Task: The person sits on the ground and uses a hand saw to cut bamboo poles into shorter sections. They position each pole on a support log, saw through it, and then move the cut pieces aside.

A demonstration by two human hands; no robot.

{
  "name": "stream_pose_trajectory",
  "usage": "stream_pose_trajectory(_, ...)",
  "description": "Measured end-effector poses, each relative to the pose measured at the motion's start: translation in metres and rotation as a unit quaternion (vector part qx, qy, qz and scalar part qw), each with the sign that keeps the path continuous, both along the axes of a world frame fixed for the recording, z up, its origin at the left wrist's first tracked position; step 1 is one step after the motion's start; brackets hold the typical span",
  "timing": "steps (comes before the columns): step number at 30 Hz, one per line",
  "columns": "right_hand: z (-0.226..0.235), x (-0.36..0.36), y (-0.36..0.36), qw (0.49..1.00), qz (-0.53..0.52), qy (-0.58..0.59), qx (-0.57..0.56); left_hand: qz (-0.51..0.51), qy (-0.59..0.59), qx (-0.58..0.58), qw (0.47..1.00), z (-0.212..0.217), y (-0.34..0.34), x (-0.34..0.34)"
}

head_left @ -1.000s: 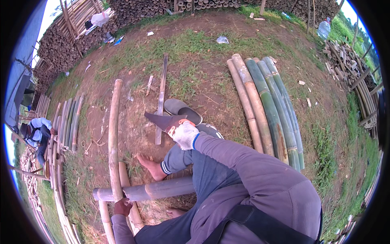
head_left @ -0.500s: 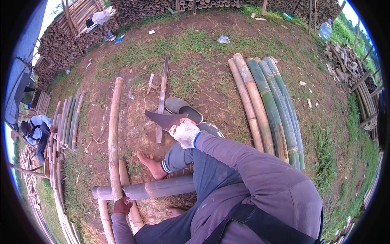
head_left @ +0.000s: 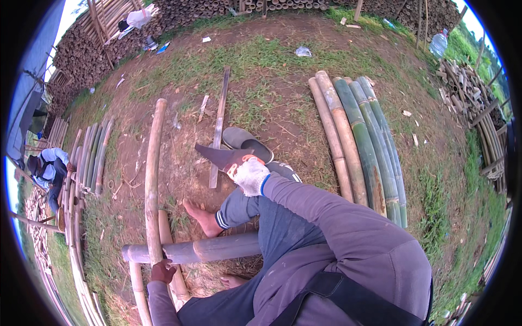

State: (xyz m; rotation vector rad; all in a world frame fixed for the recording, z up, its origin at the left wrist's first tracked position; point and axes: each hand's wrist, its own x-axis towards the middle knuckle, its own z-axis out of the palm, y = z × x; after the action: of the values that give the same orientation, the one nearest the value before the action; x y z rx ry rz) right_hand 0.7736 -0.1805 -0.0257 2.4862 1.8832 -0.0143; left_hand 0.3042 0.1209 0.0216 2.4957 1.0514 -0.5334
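Observation:
My right hand [head_left: 251, 176], in a white knit glove with a blue cuff, grips the orange handle of a handsaw [head_left: 217, 156]. Its dark, tapering blade points left, above a long flat metal strip [head_left: 219, 117] on the ground. At lower left, my bare left hand [head_left: 163, 270] is closed on the near end of a pale bamboo pole [head_left: 155, 168]. That pole lies across a thicker dark bamboo log [head_left: 217, 248], running away from me. The log's right end passes under my leg. Part of my left hand's grip is hidden.
Several bamboo poles [head_left: 356, 136] lie side by side at right. Grey-green clogs [head_left: 244, 142] sit beyond the saw. More bamboo supports [head_left: 173, 261] lie under the log. At far left, a person [head_left: 51, 174] sits by other poles. Stacked bamboo [head_left: 81, 68] lines the back.
The view has shifted slightly. The pale pole and my left hand have moved a little away from me; my right hand still holds the saw in nearly the same place.

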Motion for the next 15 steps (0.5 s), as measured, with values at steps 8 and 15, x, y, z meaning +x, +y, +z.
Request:
stream_pose_trajectory(8,0.014,-0.006,-0.004,1.000,-0.012,-0.005,0.024,-0.009,-0.002,0.006,1.000,-0.001,0.001,-0.002)
stream_pose_trajectory(15,0.021,-0.007,-0.005,1.000,-0.013,-0.025,0.009,0.000,0.000,0.002,1.000,0.002,-0.001,0.000)
